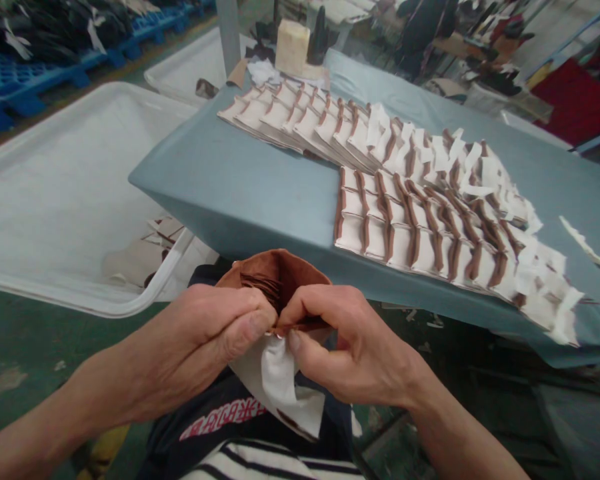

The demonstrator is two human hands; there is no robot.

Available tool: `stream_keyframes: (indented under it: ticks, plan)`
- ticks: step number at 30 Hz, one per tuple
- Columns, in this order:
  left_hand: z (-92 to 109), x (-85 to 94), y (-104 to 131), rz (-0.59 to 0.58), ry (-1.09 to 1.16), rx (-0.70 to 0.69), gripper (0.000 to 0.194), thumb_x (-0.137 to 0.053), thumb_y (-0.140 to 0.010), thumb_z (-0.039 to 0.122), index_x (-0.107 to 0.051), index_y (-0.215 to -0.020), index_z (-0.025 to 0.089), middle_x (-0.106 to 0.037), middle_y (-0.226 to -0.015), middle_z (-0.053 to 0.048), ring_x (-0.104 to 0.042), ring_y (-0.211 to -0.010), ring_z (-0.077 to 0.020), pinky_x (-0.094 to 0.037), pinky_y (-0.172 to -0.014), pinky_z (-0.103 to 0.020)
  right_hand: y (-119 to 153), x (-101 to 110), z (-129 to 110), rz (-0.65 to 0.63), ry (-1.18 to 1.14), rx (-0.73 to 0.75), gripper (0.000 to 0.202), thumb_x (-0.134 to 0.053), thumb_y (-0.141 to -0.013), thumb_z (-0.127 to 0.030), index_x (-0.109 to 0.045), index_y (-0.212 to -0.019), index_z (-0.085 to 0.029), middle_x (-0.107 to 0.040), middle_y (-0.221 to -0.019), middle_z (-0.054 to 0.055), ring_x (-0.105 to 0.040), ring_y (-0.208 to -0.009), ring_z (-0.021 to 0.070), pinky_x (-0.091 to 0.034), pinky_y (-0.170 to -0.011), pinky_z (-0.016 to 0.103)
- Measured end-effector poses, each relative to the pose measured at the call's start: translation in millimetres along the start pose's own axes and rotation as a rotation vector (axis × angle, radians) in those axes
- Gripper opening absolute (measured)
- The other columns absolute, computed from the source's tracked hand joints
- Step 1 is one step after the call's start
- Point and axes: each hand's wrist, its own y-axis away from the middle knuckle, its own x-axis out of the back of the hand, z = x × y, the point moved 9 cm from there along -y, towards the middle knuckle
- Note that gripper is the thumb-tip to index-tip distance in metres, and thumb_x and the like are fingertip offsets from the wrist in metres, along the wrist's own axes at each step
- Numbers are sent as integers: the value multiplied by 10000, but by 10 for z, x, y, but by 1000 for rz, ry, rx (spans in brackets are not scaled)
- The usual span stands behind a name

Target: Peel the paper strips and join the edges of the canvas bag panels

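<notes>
A brown and off-white fabric piece [285, 267] is held over my lap, its brown side curving up behind my hands. My left hand [230, 327] pinches its edge, fingers closed. Right beside it, my right hand [335, 333] grips the same edge between thumb and forefinger. A white strip [280, 373] hangs down from between the two hands. On the blue-grey covered table [230, 180] lie overlapping rows of white pieces with brown edges [375, 233]. Behind them is a second row [305, 120], with loose white strips over its right part.
A large white bin [80, 167] at the left holds some pale pieces [140, 257]. A blue pallet [10, 80] carries dark bundles at the upper left. A yellowish block [293, 47] stands at the table's far end. The table's near edge lies just beyond my hands.
</notes>
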Motion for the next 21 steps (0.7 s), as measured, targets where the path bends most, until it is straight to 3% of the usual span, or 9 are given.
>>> stream_keyframes:
  ticks: [2,5,10,14,17,21]
  plan:
    - [8,-57,-48,-119,20,36,451,-436,-1191,336,-544,-765,232,-565,-663,60,-519,-585,-129,-407,-588,-266,27,32,-81,1,93,65,130,-609,-899,-96,-682,-850,-191,-697,-755,-30,-574,-634,101,-430,-670,231]
    - [10,-97,-68,-200,11,28,417,-465,-1186,348,-596,-805,238,-611,-706,50,-557,-633,-142,-386,-607,-286,66,66,-150,-2,223,109,126,-641,-956,-103,-709,-886,-182,-727,-770,-7,-602,-659,115,-431,-673,241]
    - [-17,-132,-27,-213,-83,-40,306,-519,-1155,307,-612,-870,250,-662,-765,32,-599,-663,-164,-362,-606,-322,155,40,-194,-1,393,143,170,-633,-1098,-178,-754,-979,-174,-787,-818,35,-666,-719,155,-435,-673,273]
    - [9,-184,-20,-171,-121,-85,258,-549,-1065,184,-519,-815,241,-552,-688,65,-515,-596,-133,-318,-587,-318,190,43,-153,15,457,132,187,-628,-1130,-209,-759,-1001,-178,-803,-829,50,-674,-747,179,-423,-688,298]
    - [41,-212,-29,-97,-22,-84,252,-534,-939,99,-429,-752,233,-417,-630,95,-389,-540,-98,-264,-537,-294,154,9,-22,-58,267,99,162,-663,-1116,-240,-747,-987,-191,-790,-864,39,-663,-781,165,-430,-719,283]
    - [22,-300,-26,-78,304,17,349,-575,-983,196,-370,-703,233,-325,-604,96,-299,-508,-87,-236,-469,-257,110,-222,258,-245,-431,-80,346,-755,-1063,-496,-684,-921,-189,-646,-758,-32,-518,-626,101,-398,-596,223]
